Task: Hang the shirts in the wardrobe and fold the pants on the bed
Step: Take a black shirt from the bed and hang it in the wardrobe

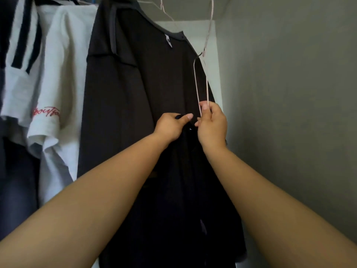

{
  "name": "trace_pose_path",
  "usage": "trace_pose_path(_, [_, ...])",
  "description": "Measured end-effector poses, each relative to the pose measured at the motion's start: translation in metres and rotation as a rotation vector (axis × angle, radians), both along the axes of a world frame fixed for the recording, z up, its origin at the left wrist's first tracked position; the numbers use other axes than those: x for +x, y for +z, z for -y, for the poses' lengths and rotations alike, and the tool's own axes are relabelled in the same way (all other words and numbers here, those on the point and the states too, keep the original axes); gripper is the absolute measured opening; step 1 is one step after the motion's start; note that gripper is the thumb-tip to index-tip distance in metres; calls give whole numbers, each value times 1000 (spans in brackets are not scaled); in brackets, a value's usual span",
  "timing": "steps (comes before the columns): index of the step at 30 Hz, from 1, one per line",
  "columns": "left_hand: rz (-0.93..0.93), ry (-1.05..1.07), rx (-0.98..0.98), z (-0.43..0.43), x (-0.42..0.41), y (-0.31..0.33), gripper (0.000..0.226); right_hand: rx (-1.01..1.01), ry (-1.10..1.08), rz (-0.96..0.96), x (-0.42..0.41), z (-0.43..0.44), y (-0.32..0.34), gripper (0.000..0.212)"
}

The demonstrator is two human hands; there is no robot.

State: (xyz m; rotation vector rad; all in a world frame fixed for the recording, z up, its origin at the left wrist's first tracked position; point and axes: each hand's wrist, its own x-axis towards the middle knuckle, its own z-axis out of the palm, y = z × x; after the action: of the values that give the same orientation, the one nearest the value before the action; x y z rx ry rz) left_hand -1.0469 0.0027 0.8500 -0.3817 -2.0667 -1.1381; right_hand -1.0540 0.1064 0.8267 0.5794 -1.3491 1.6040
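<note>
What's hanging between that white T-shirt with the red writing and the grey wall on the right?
In the head view, a dark shirt hangs there, with a thin pink wire hanger dangling beside it. Both hands, left and right, work in front of it.

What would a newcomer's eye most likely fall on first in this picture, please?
Probably the two bare forearms reaching up the middle, the left hand pinching dark cloth and the right hand holding a pale wire hanger. Behind them hangs a large dark shirt, with a white shirt bearing red script at its left.
</note>
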Motion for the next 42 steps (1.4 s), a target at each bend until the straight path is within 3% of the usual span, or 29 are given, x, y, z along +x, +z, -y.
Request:
trace_pose_path(6, [243,-7,47,-11,-6,-67,41,-137,338,267,-1,-9,-61,30])
trace_pose_path(12, [343,-97,211,-23,-3,-109,24,-271,679,439,3,-19,-106,29])
trace_pose_path(15, [298,-54,227,-28,-4,-119,22,-172,649,505,7,-33,-117,30])
trace_pose_path(19, [270,62,65,-21,-3,-134,22,148,365,591,9,-53,-117,21])
trace_pose_path(21, [301,107,-49,-14,-1,-146,24,89,345,606,11,-58,-107,15])
trace_pose_path(27, [239,203,-166,-4,18,-189,15,-268,488,676,22,-66,-80,26])
trace_pose_path(32, [205,216,-164,4,46,-220,17,-362,604,743,24,-66,-96,25])
trace_pose_path(38, [72,190,8,28,91,-229,22,-359,765,721,29,-62,-126,27])
trace_pose_path(42, [125,186,196,45,118,-232,31,-324,800,755,35,-52,-149,34])
